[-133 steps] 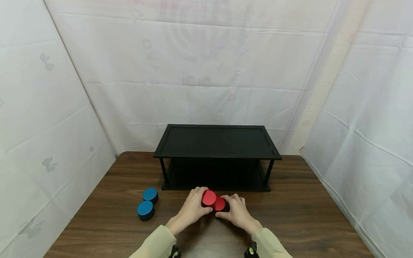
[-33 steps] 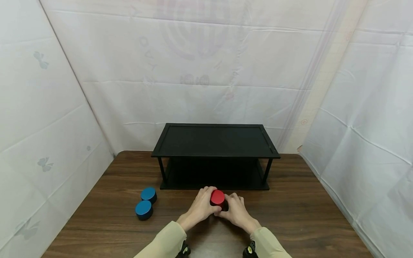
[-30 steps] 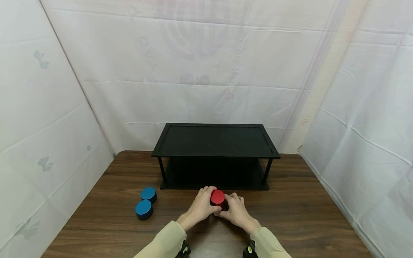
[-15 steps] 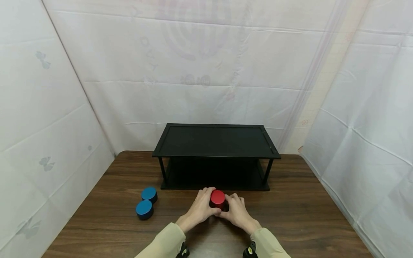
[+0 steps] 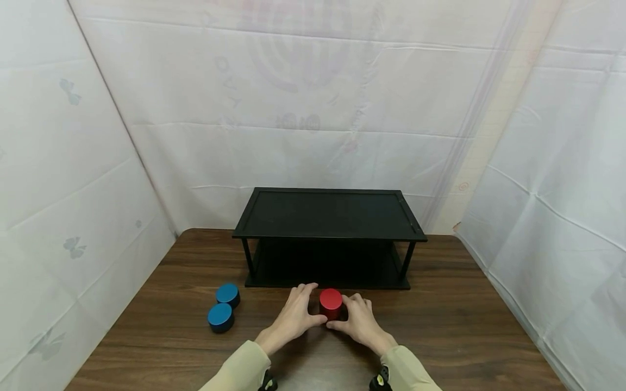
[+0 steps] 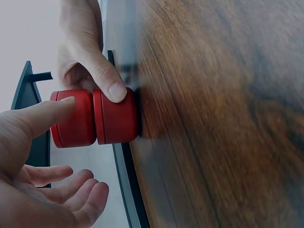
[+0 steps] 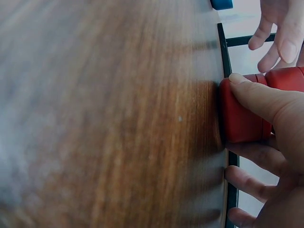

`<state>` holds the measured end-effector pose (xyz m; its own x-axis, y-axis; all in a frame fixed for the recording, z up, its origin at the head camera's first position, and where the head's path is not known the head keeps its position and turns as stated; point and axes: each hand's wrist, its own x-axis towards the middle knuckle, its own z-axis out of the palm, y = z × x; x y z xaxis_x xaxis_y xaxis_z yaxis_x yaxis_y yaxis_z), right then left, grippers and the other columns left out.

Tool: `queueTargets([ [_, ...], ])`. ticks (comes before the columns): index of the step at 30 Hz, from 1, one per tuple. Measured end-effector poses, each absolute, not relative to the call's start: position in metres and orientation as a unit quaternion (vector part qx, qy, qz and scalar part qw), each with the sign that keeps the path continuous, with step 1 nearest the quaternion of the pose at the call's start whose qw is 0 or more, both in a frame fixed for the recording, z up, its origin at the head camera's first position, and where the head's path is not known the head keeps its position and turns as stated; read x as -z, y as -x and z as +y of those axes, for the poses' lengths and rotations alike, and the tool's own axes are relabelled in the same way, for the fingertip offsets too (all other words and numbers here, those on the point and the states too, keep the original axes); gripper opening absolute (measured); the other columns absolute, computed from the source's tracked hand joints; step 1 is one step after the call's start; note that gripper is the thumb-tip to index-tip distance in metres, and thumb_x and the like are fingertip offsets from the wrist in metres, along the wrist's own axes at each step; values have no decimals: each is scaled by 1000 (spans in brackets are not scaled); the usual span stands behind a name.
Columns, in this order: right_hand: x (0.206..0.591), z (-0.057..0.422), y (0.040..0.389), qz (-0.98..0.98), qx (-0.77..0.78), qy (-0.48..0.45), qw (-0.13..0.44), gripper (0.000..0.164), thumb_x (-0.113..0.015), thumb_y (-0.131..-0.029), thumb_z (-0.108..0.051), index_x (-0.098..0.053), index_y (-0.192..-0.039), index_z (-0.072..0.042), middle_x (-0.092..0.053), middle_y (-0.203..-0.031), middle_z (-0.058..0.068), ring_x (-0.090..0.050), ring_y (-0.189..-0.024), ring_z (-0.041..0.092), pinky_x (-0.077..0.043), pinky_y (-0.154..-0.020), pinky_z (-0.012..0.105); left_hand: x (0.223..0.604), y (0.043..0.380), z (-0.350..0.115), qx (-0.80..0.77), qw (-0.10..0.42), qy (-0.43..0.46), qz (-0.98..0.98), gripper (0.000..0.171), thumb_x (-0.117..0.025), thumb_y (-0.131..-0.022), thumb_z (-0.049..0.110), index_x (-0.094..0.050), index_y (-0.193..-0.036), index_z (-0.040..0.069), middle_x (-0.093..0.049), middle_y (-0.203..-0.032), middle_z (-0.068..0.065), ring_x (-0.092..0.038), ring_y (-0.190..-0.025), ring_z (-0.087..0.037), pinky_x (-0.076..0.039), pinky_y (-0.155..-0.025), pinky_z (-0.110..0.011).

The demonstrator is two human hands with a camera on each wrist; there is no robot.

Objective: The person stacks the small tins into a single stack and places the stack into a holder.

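Two small round red tins stand one on the other in front of the black rack. In the left wrist view the upper red tin (image 6: pixel 76 121) sits squarely on the lower red tin (image 6: pixel 118 118), which rests on the table. My right hand (image 5: pixel 361 321) grips the lower tin between thumb and fingers; its thumb lies on the tin's side in the right wrist view. Beside the stack, my left hand (image 5: pixel 293 315) has its fingers spread away from the upper tin, holding nothing. From the head view the upper tin hides most of the lower one.
A black two-level rack (image 5: pixel 327 214) stands at the back of the wooden table (image 5: pixel 440 320). On the left, two blue tins, a nearer one (image 5: pixel 220 317) and a farther one (image 5: pixel 228 294), stand close together. White sheets (image 5: pixel 303 108) enclose the table.
The left hand has brought its red tin rightward onto the other one, then let go and drawn back left. The right hand has kept its hold on the lower tin.
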<state>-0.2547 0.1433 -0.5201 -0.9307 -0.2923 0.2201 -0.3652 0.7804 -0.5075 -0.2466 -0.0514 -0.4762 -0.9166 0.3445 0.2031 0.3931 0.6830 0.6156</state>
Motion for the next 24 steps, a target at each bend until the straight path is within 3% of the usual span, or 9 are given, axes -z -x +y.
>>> queueTargets([
  [24,521,143,254,-941,-290,-165,53,68,-80,-74,-42,-60,-123,1,-63,-109,11,-53,-102,23,-34,-95,52,472,238,-80,338,61,187,-920,66,-80,-79,22,-50,-133,0,-57,-123,-15,-50,-111,-24,-50,-89,-43],
])
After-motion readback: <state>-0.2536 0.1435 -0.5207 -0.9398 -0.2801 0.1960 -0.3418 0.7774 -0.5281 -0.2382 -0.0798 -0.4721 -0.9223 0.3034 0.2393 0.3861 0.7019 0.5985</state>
